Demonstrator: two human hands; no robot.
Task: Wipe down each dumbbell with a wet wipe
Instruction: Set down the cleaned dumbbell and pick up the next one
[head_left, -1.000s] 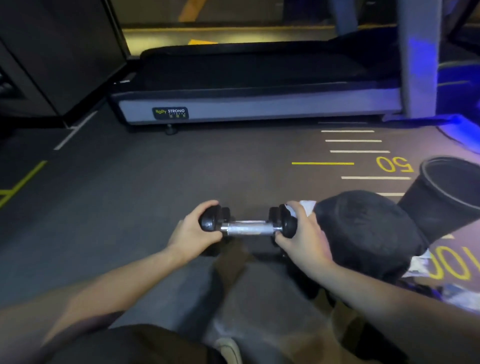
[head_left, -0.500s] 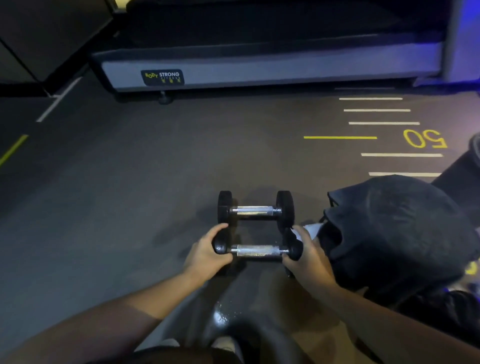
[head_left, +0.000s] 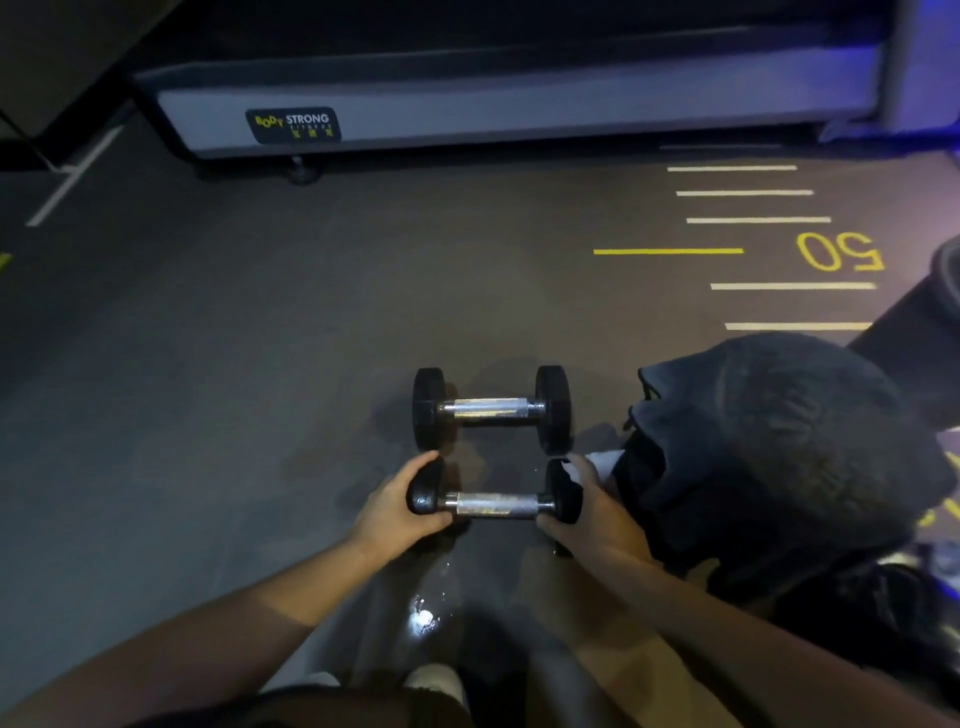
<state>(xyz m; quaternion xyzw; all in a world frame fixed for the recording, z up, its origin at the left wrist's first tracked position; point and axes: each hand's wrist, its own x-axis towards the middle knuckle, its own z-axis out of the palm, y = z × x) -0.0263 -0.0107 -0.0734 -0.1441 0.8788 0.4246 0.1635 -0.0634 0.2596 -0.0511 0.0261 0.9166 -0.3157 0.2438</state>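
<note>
Two small dumbbells with black heads and chrome handles lie side by side on the dark gym floor. The far dumbbell (head_left: 492, 409) rests alone. The near dumbbell (head_left: 493, 505) is gripped at both ends: my left hand (head_left: 397, 506) wraps its left head, and my right hand (head_left: 597, 512) wraps its right head. A white wet wipe (head_left: 597, 461) is pressed under my right fingers against that head, with a corner sticking out to the right.
A black bag (head_left: 779, 457) sits right of the dumbbells, close to my right hand. A dark bin (head_left: 930, 322) leans at the right edge. A treadmill base (head_left: 519, 104) runs across the back. The floor near my knees shows a wet shine (head_left: 423, 618).
The dumbbell I held up has come down beside the second one on the floor. My view has tilted downward, so the second dumbbell came into sight.
</note>
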